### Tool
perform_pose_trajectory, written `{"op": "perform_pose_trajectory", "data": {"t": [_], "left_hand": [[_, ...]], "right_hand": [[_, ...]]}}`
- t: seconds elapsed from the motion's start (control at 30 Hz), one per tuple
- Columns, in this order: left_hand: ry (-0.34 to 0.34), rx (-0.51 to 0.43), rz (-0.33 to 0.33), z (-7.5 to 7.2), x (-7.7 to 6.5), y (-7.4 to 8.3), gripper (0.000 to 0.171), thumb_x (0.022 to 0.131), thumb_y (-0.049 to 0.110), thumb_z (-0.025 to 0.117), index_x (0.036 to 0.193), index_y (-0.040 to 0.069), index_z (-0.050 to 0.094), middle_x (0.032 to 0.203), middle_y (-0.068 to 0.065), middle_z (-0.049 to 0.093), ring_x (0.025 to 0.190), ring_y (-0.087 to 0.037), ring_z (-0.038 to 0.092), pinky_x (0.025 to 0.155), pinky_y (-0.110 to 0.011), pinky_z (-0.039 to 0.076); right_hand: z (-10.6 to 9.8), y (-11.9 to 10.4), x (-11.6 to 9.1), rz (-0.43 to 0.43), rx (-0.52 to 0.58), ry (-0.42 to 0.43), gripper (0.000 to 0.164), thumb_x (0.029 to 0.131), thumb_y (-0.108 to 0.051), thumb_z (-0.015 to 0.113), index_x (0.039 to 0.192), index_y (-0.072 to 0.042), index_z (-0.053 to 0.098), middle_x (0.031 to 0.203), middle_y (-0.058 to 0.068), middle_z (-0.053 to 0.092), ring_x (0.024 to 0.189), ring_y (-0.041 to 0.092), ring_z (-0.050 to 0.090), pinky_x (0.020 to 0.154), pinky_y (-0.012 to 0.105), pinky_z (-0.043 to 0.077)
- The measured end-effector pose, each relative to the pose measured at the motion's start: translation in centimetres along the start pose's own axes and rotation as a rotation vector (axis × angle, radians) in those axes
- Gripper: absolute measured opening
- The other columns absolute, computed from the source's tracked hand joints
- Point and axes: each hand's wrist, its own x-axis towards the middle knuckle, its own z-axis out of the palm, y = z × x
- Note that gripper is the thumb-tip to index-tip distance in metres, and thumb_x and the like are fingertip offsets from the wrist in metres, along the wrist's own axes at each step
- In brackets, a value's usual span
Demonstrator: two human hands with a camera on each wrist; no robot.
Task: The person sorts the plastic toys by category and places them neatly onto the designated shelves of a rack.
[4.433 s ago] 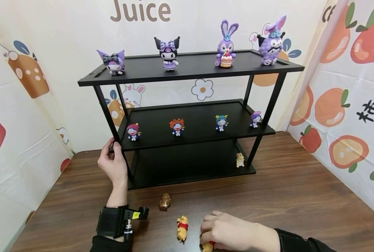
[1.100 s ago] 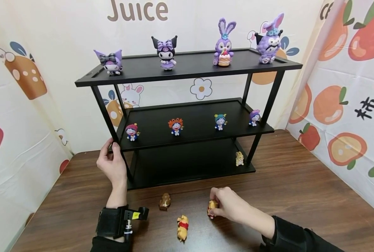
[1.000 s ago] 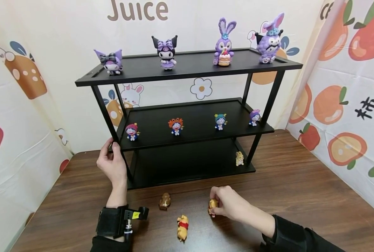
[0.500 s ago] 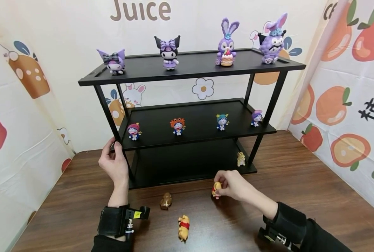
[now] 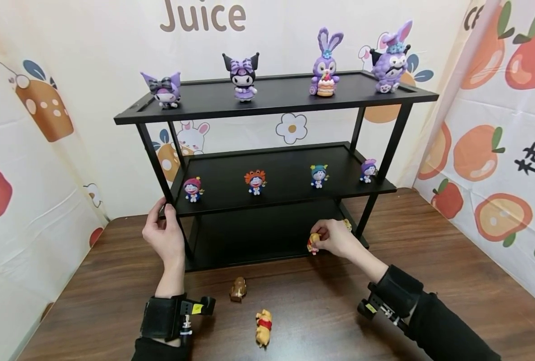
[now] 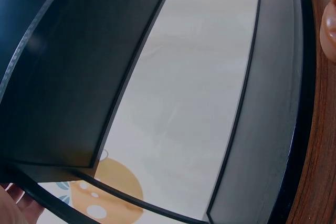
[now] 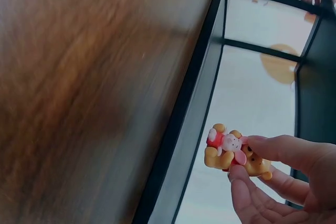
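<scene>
My right hand [image 5: 337, 238] pinches a yellow bear figurine in red [image 5: 313, 243] at the front edge of the bottom tier. Up close in the right wrist view, this figurine [image 7: 226, 150] carries a small pink piglet, with thumb and fingers at its head. My left hand [image 5: 165, 233] grips the left end of the black three-tier shelf [image 5: 281, 170] at the middle tier. A small yellow figurine [image 5: 347, 224] at the bottom tier's right end is partly hidden behind my right hand. Another yellow bear figurine [image 5: 263, 328] and a brown figurine [image 5: 238, 290] lie on the table.
Blue figurines in hats, one an orange crab hat [image 5: 255, 181], line the middle tier. Larger purple figurines, including a rabbit with a cake [image 5: 325, 70], stand on the top tier. Printed cloths [image 5: 484, 165] hang behind and beside the wooden table [image 5: 195, 321].
My right hand has picked up the bear figurine from the table's front and carried it forward to the bottom tier's front edge. My left hand has stayed on the shelf.
</scene>
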Motion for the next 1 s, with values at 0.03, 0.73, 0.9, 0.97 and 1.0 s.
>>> {"op": "perform_pose_trajectory", "data": {"t": [0.03,0.73,0.9,0.97,1.0], "left_hand": [[-0.001,0.001,0.0,0.0,0.0,0.0,0.022,0.085,0.009,0.053,0.101,-0.001,0.066,0.096,-0.007,0.063,0.047,-0.001,0.037,0.046,-0.016,0.031],[-0.003,0.017,-0.002,-0.1,-0.1,0.2,0.023,0.085,0.01,0.053,0.101,0.001,0.066,0.096,-0.009,0.063,0.045,-0.001,0.033,0.045,-0.016,0.029],[-0.002,0.014,0.0,-0.1,-0.1,0.1,0.023,0.085,0.01,0.053,0.102,0.0,0.066,0.096,-0.008,0.063,0.045,-0.001,0.034,0.045,-0.016,0.029],[-0.002,0.013,0.004,-0.1,-0.1,0.1,0.023,0.085,0.009,0.053,0.101,0.0,0.066,0.096,-0.007,0.063,0.045,-0.001,0.034,0.045,-0.016,0.029],[0.0,0.013,0.006,0.0,-0.1,0.1,0.023,0.085,0.009,0.053,0.101,-0.001,0.066,0.095,-0.007,0.063,0.044,-0.001,0.033,0.045,-0.016,0.029]], "right_hand": [[0.0,0.2,0.2,0.007,-0.003,0.007,0.018,0.07,-0.002,0.071,0.085,-0.002,0.062,0.074,0.005,0.061,0.061,0.012,0.055,0.053,0.024,0.045],[0.9,1.8,2.8,0.165,-0.045,0.032,0.02,0.072,-0.008,0.072,0.09,-0.004,0.063,0.081,0.007,0.059,0.076,0.021,0.056,0.063,0.033,0.046],[1.1,2.0,3.2,0.185,-0.037,0.015,0.02,0.073,-0.007,0.071,0.09,-0.003,0.062,0.081,0.007,0.059,0.076,0.021,0.056,0.064,0.034,0.046],[1.2,2.2,3.3,0.186,-0.038,0.011,0.02,0.073,-0.007,0.071,0.09,-0.003,0.062,0.08,0.007,0.06,0.076,0.021,0.056,0.064,0.034,0.046],[1.2,2.2,3.3,0.186,-0.038,0.009,0.02,0.073,-0.007,0.071,0.09,-0.003,0.062,0.08,0.007,0.06,0.075,0.021,0.056,0.064,0.034,0.046]]}}
